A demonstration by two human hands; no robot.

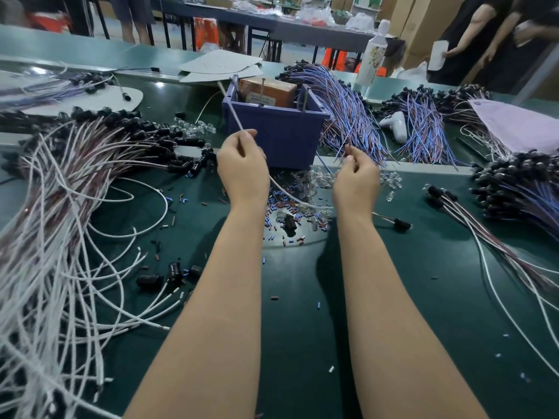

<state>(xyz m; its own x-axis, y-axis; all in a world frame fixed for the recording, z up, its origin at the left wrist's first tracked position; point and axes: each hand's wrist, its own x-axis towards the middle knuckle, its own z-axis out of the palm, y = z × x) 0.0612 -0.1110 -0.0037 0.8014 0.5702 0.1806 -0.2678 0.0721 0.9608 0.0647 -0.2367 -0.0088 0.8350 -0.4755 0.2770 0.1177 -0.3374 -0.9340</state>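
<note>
Above the green counter [393, 282], just in front of the blue box [272, 140], we are pinching a white wire [239, 120] in the fingers of our left hand [242, 164] and, it seems, a thin wire tip [347, 148] in our right hand [357, 179], holding both up so we can join them.

Lit brightly and evenly from overhead. Glaring off the green table [423, 297] at far left and centre. Shadowed softly beside both forearms. Bent hard at the edges, wide-angle. Smeared slightly at the right hand [357, 179]; soft on people [472, 40] behind.
</note>
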